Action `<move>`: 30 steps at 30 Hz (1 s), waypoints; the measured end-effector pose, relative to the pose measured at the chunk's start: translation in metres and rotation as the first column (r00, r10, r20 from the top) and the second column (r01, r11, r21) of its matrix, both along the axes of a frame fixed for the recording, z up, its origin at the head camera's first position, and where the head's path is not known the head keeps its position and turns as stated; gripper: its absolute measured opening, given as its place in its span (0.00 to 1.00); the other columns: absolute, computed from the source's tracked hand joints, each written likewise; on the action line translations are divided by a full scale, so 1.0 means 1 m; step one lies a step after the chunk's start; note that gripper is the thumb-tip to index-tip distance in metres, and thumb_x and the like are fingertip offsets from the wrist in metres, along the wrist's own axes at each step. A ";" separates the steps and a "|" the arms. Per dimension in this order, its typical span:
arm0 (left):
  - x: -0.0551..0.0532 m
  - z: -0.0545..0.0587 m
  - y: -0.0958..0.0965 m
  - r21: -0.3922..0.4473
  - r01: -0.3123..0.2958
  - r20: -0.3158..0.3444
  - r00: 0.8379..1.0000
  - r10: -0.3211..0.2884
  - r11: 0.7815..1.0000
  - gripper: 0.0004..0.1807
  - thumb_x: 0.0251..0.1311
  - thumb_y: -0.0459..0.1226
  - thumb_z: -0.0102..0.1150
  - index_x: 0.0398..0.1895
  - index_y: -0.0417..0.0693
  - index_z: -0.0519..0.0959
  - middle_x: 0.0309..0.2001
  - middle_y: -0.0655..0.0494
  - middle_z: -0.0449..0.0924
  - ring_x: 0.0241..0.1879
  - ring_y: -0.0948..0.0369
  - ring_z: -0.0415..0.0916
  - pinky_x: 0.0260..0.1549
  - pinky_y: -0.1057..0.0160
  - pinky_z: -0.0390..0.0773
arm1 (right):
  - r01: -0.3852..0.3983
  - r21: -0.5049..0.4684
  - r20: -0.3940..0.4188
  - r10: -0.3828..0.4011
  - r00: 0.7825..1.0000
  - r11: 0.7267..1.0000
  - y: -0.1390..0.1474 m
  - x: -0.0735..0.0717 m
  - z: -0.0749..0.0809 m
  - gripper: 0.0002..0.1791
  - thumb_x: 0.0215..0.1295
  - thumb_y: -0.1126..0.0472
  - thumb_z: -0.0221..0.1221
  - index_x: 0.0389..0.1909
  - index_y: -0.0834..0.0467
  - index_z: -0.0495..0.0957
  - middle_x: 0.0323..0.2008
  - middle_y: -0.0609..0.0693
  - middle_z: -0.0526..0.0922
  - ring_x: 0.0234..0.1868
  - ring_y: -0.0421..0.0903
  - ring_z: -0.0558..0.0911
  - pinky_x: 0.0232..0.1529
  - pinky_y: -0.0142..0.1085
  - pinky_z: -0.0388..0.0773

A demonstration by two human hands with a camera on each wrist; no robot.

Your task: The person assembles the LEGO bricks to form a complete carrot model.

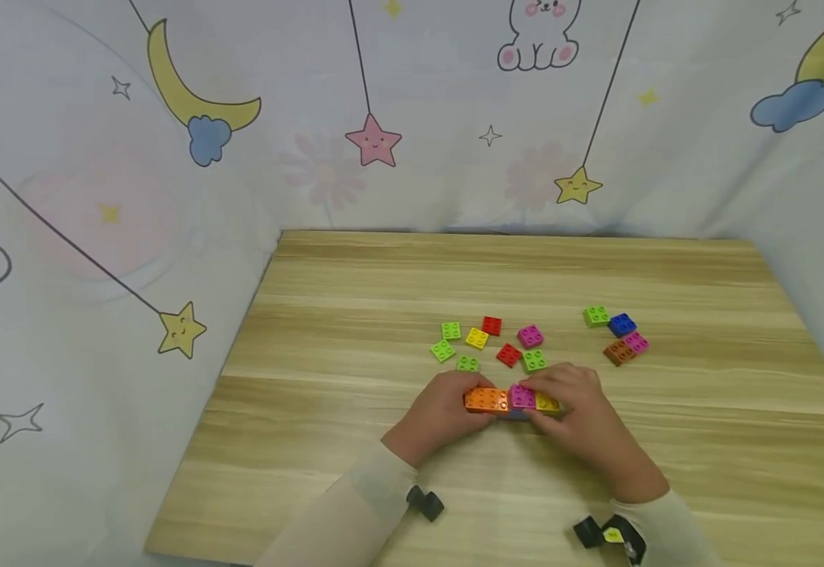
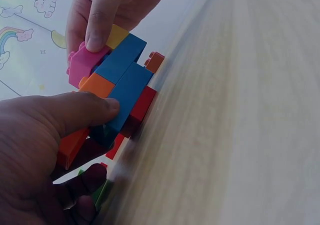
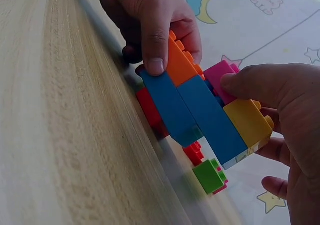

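A toy building-brick assembly lies between my hands, with two long blue bricks [image 3: 210,120] stepped one above the other and a red brick [image 3: 151,112] at its bottom. My left hand [image 1: 443,409] grips its left end, thumb on the blue side and around the orange brick [image 1: 486,399]. My right hand [image 1: 575,405] pinches a pink brick [image 1: 522,396] between thumb and fingers. That pink brick sits on top between the orange brick and a yellow brick [image 3: 250,122], slightly tilted, with a narrow dark gap beneath it in the right wrist view.
Beyond the hands, loose red [image 1: 508,355], light green [image 1: 450,331], yellow [image 1: 476,339] and pink [image 1: 530,336] bricks are scattered. Farther right lie a green [image 1: 596,316], a blue [image 1: 622,324] and a brown brick [image 1: 619,353]. A patterned curtain [image 1: 426,189] borders the wooden table [image 1: 341,315].
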State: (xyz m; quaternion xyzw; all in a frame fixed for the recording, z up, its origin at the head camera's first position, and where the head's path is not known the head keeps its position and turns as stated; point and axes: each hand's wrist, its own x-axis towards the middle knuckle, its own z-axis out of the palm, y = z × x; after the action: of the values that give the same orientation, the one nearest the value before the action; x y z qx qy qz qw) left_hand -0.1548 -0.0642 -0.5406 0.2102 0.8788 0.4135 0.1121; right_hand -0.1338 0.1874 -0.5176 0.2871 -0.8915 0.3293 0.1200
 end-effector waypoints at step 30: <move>0.000 -0.001 -0.001 -0.014 0.000 0.010 1.000 0.000 1.000 0.17 0.56 0.45 0.78 0.49 0.59 0.86 0.42 0.73 0.82 0.41 0.68 0.75 0.46 0.66 0.77 | 0.009 -0.079 0.191 0.006 0.982 0.997 0.006 -0.008 -0.014 0.20 0.55 0.59 0.79 0.50 0.46 0.88 0.50 0.43 0.87 0.54 0.49 0.83 0.57 0.53 0.73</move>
State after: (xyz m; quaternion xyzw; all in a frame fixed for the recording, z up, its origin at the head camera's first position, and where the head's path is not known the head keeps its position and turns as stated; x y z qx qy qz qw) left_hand -0.1546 -0.0648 -0.5413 0.2075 0.8811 0.4082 0.1179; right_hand -0.1418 0.1934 -0.5313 0.2484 -0.8853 0.3904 0.0453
